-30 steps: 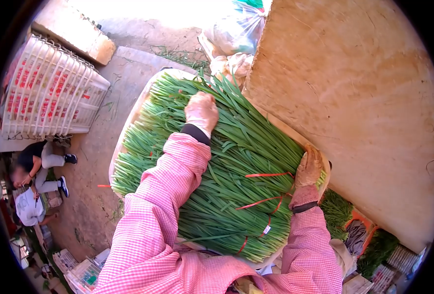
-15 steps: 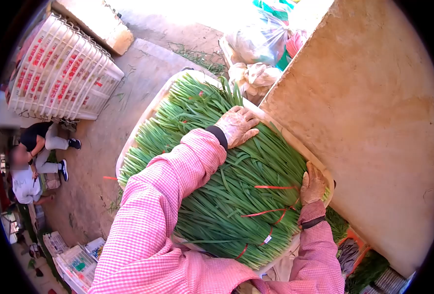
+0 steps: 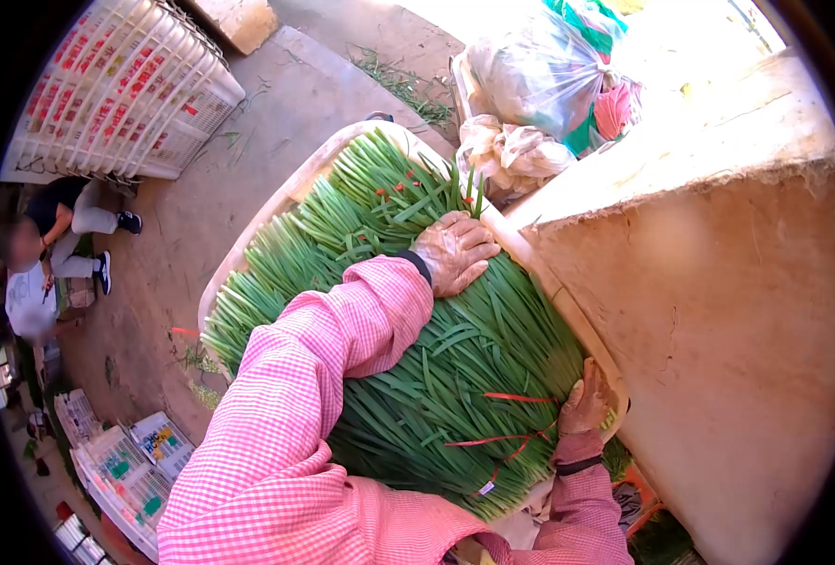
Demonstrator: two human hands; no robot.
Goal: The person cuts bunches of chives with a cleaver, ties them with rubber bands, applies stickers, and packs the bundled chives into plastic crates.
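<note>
A pale plastic tub [image 3: 297, 185] is filled with tight rows of green garlic chives [image 3: 455, 348], their white-green stem ends at the left and bottom edges. Palm down on the leaves near the tub's far rim lies my left hand [image 3: 455, 252], in a thin clear glove with its fingers stretched out. My right hand [image 3: 585, 400], also gloved, presses against the leaves at the right rim, fingers extended and thumb apart. Red ties [image 3: 493, 440] cross the nearest bundle, one with a small white tag. Both sleeves are pink checked cloth.
A rough tan slab [image 3: 709, 311] stands close along the tub's right side. Bulging plastic bags [image 3: 540, 80] sit beyond the far rim. White crates [image 3: 125, 89] are stacked at upper left. A seated person [image 3: 59, 226] is at left, above printed boxes [image 3: 125, 471].
The camera view has shifted, so the tub and both hands appear slightly lower and to the left. My hands stay at nearly the same places on the chives.
</note>
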